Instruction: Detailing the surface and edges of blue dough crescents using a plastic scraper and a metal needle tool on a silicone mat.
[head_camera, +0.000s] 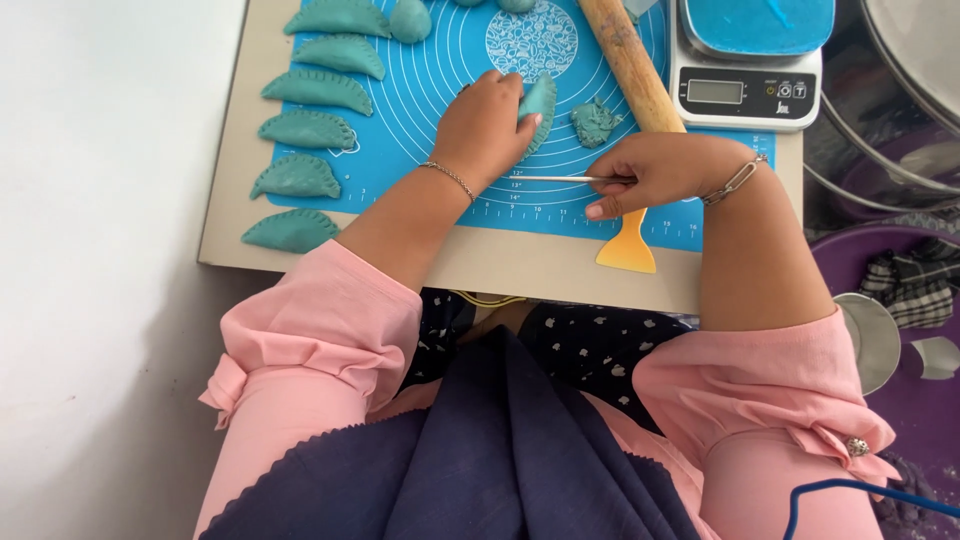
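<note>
- Far left: bare pale floor runs along the left edge of the table (225, 215), leaving open room on that side.
- Left margin of the blue silicone mat (440, 60): a column of six finished teal dumplings (308, 130), crimped edges turned rightward, overhangs the mat's left border onto the table.
- Top of the mat: a teal dough ball (410, 20) lies just beside the uppermost dumplings.
- Centre: the left hand (485, 125) is curled, palm down, its fingers closed on the teal dumpling in work (540, 105). This dumpling stands on edge on the mat; its long axis runs roughly away from the person, tilted slightly rightward.
- Right of it: a small scrap of teal dough (596, 122) lies near, apart from the dumpling.
- Lower centre: the right hand (650, 175) pinches a thin white stick (555, 178) between thumb and fingers. The stick lies almost horizontal, tip pointing left toward the left wrist.
- Below the right hand: a yellow scraper (628, 245) crosses the mat's near edge, handle hidden under the hand.
- Upper right: a wooden rolling pin (630, 65) lies diagonally, touching a white kitchen scale (745, 90) at the table's right edge; little free room remains there.
</note>
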